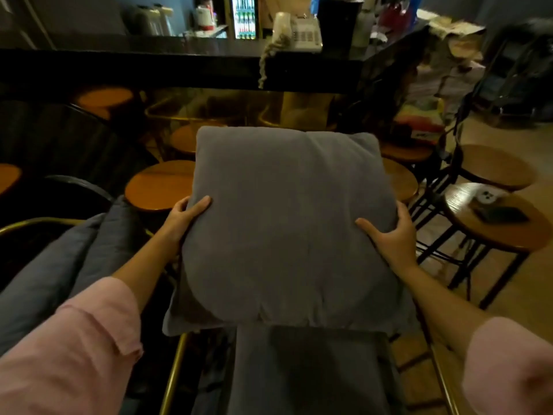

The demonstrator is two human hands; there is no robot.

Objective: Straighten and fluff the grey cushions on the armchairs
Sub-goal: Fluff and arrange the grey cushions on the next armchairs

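Dim bar room; grey cushion [287, 223] clamped between left grip [182, 217], right grip [392, 235].

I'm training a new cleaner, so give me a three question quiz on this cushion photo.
1. True or false: both hands grip the square grey fabric cushion.
2. Where does the left hand hold it? A top corner; B left edge; C underneath.
3. What pale device sits on the dark bar counter?

Key: 1 true, the right hand grips the opposite edge. 2 B. 3 A corded desk telephone.
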